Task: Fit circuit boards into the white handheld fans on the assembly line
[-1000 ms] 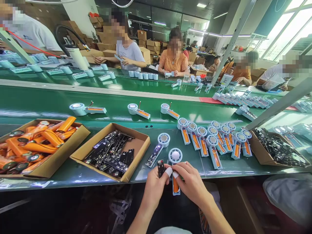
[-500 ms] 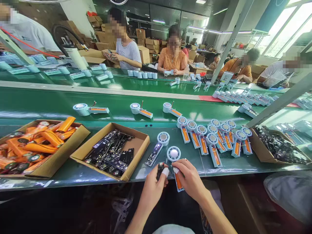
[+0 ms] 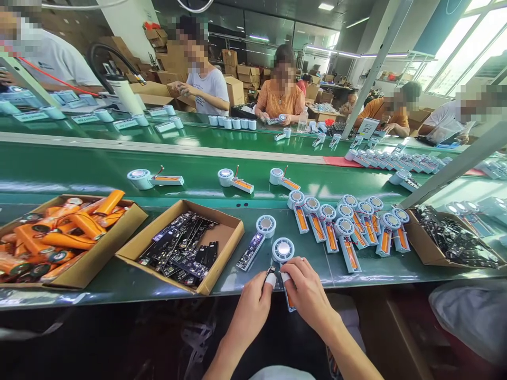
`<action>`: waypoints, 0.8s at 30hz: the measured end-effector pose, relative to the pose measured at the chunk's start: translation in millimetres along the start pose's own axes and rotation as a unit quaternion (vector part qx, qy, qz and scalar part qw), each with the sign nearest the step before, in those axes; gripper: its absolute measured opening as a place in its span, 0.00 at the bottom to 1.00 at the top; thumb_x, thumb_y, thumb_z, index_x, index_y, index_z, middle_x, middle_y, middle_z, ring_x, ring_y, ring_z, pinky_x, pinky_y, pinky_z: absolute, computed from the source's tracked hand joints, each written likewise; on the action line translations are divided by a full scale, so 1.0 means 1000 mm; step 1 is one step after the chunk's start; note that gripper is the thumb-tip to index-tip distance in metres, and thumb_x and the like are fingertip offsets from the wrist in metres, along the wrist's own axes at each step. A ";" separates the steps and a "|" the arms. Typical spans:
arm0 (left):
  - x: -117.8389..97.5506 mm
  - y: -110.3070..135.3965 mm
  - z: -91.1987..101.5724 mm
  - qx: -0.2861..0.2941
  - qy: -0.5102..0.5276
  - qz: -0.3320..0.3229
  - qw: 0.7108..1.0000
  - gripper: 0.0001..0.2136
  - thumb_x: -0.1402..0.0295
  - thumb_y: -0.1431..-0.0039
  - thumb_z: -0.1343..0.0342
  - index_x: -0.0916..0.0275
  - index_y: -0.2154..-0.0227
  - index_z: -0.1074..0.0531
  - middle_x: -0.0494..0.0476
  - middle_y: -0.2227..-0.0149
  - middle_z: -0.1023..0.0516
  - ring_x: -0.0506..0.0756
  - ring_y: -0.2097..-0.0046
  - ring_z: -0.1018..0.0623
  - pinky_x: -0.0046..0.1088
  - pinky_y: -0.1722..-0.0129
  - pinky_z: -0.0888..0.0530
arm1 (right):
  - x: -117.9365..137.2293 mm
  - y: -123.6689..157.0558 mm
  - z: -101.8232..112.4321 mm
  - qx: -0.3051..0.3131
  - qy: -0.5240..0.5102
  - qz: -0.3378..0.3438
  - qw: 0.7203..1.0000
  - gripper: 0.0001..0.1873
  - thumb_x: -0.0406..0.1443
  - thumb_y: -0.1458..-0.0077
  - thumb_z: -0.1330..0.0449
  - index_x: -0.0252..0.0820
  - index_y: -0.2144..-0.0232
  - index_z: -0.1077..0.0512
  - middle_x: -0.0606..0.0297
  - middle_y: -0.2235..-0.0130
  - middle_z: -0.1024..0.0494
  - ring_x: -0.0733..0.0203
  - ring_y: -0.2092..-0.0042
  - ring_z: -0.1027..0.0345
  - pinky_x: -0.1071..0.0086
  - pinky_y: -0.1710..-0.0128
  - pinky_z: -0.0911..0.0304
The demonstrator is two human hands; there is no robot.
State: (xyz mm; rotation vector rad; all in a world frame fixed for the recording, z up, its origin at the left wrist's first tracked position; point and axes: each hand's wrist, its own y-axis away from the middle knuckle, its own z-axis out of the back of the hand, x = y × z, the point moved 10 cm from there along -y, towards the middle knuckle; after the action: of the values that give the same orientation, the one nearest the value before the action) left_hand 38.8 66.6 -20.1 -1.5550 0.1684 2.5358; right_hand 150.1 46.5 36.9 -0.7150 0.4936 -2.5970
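Observation:
My left hand (image 3: 253, 309) pinches a small black circuit board (image 3: 270, 272) at the near edge of the green bench, its fingertip taped white. My right hand (image 3: 308, 294) grips the handle of a pale blue fan unit (image 3: 283, 250) that holds an orange battery; the unit's round head rests on the bench just beyond my fingers. Both hands meet at the handle, with the board edge against it. A second fan unit (image 3: 258, 236) with a dark board in its handle lies just left of them.
A cardboard box of black circuit boards (image 3: 182, 245) and a box of orange batteries (image 3: 59, 235) sit to the left. A cluster of several fan units with batteries (image 3: 348, 227) lies to the right, then another box of boards (image 3: 451, 240). Units ride the conveyor (image 3: 237, 182); other people work across it.
My hands have drawn closer together and moved up to the bench edge; the black board is now tucked against the handle. The units on the conveyor have drifted to the right.

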 end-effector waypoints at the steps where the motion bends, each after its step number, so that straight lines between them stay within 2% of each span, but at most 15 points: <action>1: -0.002 0.000 0.000 0.003 -0.006 -0.009 1.000 0.14 0.64 0.38 0.59 0.58 0.74 0.32 0.56 0.74 0.24 0.57 0.70 0.25 0.33 0.67 0.28 | 0.002 0.000 0.000 -0.002 0.013 0.008 1.000 0.15 0.22 0.40 0.51 0.42 0.60 0.31 0.59 0.60 0.24 0.54 0.61 0.32 0.61 0.60 0.32; 6: -0.009 0.001 -0.004 0.006 -0.060 -0.050 0.997 0.15 0.67 0.36 0.61 0.58 0.74 0.32 0.56 0.75 0.24 0.57 0.71 0.24 0.32 0.69 0.29 | 0.010 -0.001 -0.002 0.002 0.067 0.044 0.997 0.13 0.24 0.38 0.51 0.41 0.61 0.30 0.57 0.61 0.23 0.53 0.61 0.31 0.60 0.60 0.33; 10: -0.012 0.004 -0.007 0.002 -0.142 -0.088 0.986 0.13 0.71 0.36 0.62 0.58 0.70 0.33 0.60 0.70 0.22 0.60 0.67 0.21 0.32 0.69 0.31 | 0.012 -0.002 -0.005 0.016 0.087 0.043 0.995 0.12 0.24 0.39 0.50 0.41 0.63 0.30 0.56 0.63 0.24 0.52 0.63 0.32 0.59 0.61 0.33; 12: -0.014 0.004 -0.007 0.018 -0.155 -0.100 0.983 0.13 0.73 0.36 0.62 0.58 0.69 0.33 0.59 0.69 0.22 0.60 0.66 0.21 0.32 0.68 0.31 | 0.007 -0.003 -0.004 0.018 0.059 0.030 0.998 0.12 0.24 0.38 0.50 0.41 0.62 0.30 0.57 0.62 0.24 0.52 0.62 0.31 0.60 0.61 0.32; 15: -0.018 0.003 -0.006 0.066 -0.122 -0.114 0.984 0.13 0.72 0.34 0.62 0.57 0.70 0.35 0.56 0.70 0.23 0.58 0.67 0.22 0.30 0.69 0.32 | -0.004 -0.004 -0.001 0.023 -0.024 0.001 0.999 0.14 0.24 0.37 0.51 0.42 0.57 0.29 0.58 0.60 0.23 0.54 0.60 0.30 0.61 0.59 0.31; 18: -0.021 0.000 -0.005 0.107 -0.089 -0.119 0.983 0.13 0.71 0.33 0.62 0.57 0.72 0.37 0.54 0.71 0.25 0.56 0.69 0.25 0.29 0.69 0.34 | -0.009 -0.005 -0.003 0.053 -0.101 0.010 0.993 0.16 0.26 0.35 0.50 0.43 0.51 0.28 0.58 0.57 0.22 0.55 0.57 0.29 0.62 0.56 0.30; 20: -0.020 -0.002 -0.007 0.131 -0.080 -0.122 0.981 0.12 0.71 0.33 0.61 0.57 0.72 0.37 0.53 0.72 0.26 0.56 0.69 0.26 0.29 0.69 0.34 | -0.010 -0.006 -0.005 0.067 -0.138 0.017 0.988 0.14 0.29 0.34 0.48 0.44 0.54 0.25 0.58 0.58 0.21 0.55 0.58 0.28 0.63 0.56 0.30; 24: -0.016 -0.003 -0.012 0.160 -0.080 -0.119 0.977 0.12 0.69 0.33 0.61 0.58 0.72 0.37 0.52 0.71 0.26 0.55 0.69 0.27 0.29 0.69 0.35 | -0.018 -0.010 -0.006 0.052 -0.198 -0.012 0.979 0.10 0.31 0.34 0.44 0.43 0.60 0.22 0.59 0.61 0.20 0.56 0.60 0.27 0.64 0.58 0.30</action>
State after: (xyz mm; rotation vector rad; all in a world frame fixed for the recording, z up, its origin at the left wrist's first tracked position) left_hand 56.6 66.3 -11.2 -1.1704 0.3316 2.2971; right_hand 157.8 64.2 28.8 -1.1700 0.2235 -2.3904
